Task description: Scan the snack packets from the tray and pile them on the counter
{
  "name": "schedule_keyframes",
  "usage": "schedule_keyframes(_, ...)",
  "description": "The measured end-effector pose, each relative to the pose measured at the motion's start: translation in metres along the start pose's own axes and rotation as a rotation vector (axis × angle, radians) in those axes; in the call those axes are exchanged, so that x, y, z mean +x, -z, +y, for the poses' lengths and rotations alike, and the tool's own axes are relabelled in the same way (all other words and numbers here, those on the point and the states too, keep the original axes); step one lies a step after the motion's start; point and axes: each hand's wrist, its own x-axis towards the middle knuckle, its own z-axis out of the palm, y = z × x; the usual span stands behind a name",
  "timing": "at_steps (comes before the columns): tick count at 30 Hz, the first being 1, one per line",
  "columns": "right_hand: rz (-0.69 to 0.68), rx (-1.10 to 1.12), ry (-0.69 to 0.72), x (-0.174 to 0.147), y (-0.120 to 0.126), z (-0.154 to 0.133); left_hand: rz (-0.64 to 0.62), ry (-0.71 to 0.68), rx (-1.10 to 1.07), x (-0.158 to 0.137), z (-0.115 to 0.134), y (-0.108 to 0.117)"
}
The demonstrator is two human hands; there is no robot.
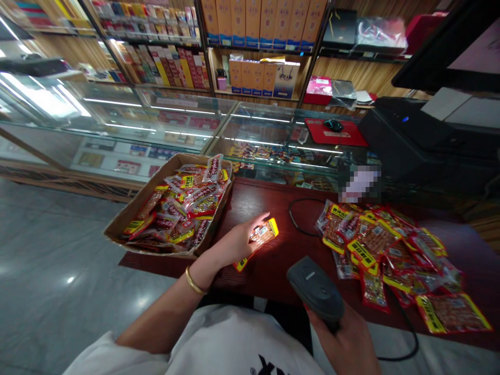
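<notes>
My left hand (236, 242) grips a snack packet (264, 234) with yellow and red edges, held over the dark red counter. Bright light from the scanner falls on the packet's printed label. In my right hand (347, 333) is a dark grey barcode scanner (315, 289), its head pointing toward that packet. To the left of my left hand stands a cardboard box (156, 249) holding several similar packets (195, 195). On the right side of the counter lies a loose pile of snack packets (375, 239), beyond the scanner.
The wooden counter (253, 192) meets a glass display case (187, 122) behind it. A black cable (294, 221) curves over the counter. At the right back are a red mouse pad (316, 136), a mouse (333, 125) and a black machine (410, 140). Stocked shelves line the wall.
</notes>
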Motion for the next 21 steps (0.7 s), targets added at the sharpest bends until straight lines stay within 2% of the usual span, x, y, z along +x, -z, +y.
schedule_keyframes(5,0.054,0.039,-0.058,0.0,0.002,-0.008,0.013,-0.014,-0.046,0.004,0.003,-0.006)
schedule_keyframes(13,0.11,0.039,-0.135,-0.006,0.006,-0.01,-0.068,-0.043,-0.099,0.017,0.018,-0.019)
schedule_keyframes(18,0.155,0.035,-0.173,-0.016,0.018,0.0,-0.084,0.043,-0.428,0.049,0.013,-0.059)
schedule_keyframes(21,0.251,0.05,-0.212,-0.027,0.021,0.008,-0.13,0.125,-0.598,0.092,0.035,-0.094)
